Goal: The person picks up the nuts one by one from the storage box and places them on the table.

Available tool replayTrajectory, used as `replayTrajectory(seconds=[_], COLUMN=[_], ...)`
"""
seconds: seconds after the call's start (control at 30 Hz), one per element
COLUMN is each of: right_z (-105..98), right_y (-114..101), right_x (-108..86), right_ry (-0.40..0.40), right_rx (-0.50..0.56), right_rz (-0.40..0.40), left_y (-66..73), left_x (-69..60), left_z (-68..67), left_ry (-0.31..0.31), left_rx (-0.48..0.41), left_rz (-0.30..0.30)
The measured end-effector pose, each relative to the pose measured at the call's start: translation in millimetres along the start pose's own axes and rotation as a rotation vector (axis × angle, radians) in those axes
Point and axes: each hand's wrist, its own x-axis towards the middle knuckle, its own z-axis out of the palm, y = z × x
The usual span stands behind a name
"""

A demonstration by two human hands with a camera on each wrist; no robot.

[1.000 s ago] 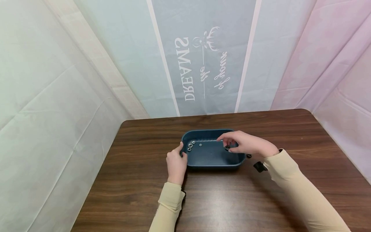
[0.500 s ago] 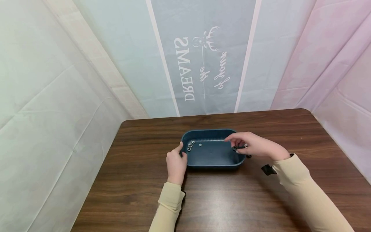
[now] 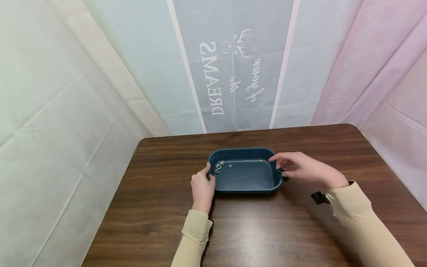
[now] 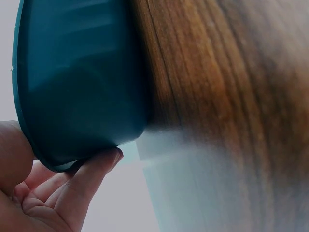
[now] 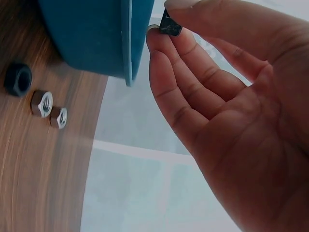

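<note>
A dark blue rectangular tray (image 3: 245,191) stands on the table, with several small silver nuts (image 3: 218,167) at the left end of its floor. My left hand (image 3: 202,189) grips the tray's left rim between thumb and fingers; in the left wrist view those fingers (image 4: 91,181) curl under the rim. At the right rim, my right hand (image 3: 301,167) pinches a black nut (image 5: 170,25) between thumb and fingertips. Beyond the tray's right end, the right wrist view has another black nut (image 5: 18,79) and two silver nuts (image 5: 42,103) lying on the wood.
The brown wood-grain table (image 3: 160,207) carries the tray near its far edge. Pale fabric (image 3: 247,92) with mirrored lettering hangs behind, and light cloth walls (image 3: 66,129) flank both sides.
My right hand has moved right, from above the tray's floor to its right rim, still pinching the black nut. The left hand keeps its hold on the tray.
</note>
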Motion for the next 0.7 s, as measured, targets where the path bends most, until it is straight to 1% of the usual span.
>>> replayTrajectory(seconds=[0.17,0.33,0.5,0.6,0.7], right_z=[-3.6,-2.1,5.5,11.4,16.6], right_y=[3.9,9.8,18.4,23.7,29.0], right_x=[-9.9,-20.2,-27.0,-29.8,-32.6], right_ry=[0.027,0.046,0.063,0.070,0.065], right_rx=[-0.013,-0.028,-0.050,-0.057,-0.051], right_rz=[-0.013,-0.007,-0.020,-0.044,-0.042], left_y=[-0.1,-0.9,-1.4,-0.7,0.1], left_x=[-0.2,-0.6,0.4,0.4,-0.2], left_z=[0.7,0.4,-0.3,-0.2,0.2], left_ry=[0.001,-0.005,0.021,0.018,0.010], left_rx=[0.009,0.003,0.009,0.012,0.013], left_rz=[0.005,0.006,0.023,0.020,0.010])
